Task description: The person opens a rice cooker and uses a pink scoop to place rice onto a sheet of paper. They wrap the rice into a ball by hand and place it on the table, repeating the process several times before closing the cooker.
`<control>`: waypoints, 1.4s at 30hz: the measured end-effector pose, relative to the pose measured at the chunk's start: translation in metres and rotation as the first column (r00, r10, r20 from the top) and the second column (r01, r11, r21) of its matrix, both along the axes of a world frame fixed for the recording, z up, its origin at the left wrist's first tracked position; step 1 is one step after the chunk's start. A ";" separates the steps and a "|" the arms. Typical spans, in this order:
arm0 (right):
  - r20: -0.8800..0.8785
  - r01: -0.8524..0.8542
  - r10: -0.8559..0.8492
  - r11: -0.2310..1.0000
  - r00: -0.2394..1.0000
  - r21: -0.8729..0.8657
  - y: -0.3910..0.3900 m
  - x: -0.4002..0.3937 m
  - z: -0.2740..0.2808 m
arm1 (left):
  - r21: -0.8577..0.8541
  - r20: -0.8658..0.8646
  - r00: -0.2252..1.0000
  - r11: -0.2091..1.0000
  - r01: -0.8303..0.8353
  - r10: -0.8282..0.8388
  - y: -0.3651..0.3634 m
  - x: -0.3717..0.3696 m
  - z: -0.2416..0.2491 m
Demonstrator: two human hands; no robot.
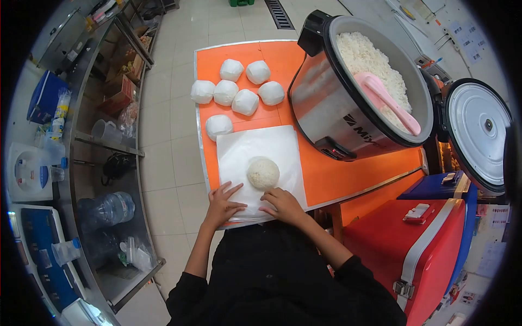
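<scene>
The rice mound (pixel 263 174) sits mid-sheet on the white paper stack (pixel 234 149); it looks soft and crumbly, likely best supported through paper from beneath. The left hand (pixel 222 206) spreads its fingers on the near-left paper; the right hand (pixel 284 206) half-curls beside the mound, any pinch hard to tell. Wrapped bundles (pixel 245 102) and rice cooker (pixel 331 103) limit far room; orange tabletop (pixel 329 176) extends right, its edge near the wrists.
</scene>
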State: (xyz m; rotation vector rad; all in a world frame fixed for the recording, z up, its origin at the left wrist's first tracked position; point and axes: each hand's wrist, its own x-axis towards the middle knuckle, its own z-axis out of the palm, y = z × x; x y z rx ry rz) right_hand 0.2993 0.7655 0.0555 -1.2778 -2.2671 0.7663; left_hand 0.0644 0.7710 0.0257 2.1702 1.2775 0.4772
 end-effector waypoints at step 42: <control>-0.547 0.358 -0.319 0.933 0.774 -0.038 0.025 0.063 -0.024 | -0.113 0.374 0.774 0.854 -0.508 0.510 0.018 0.020 -0.021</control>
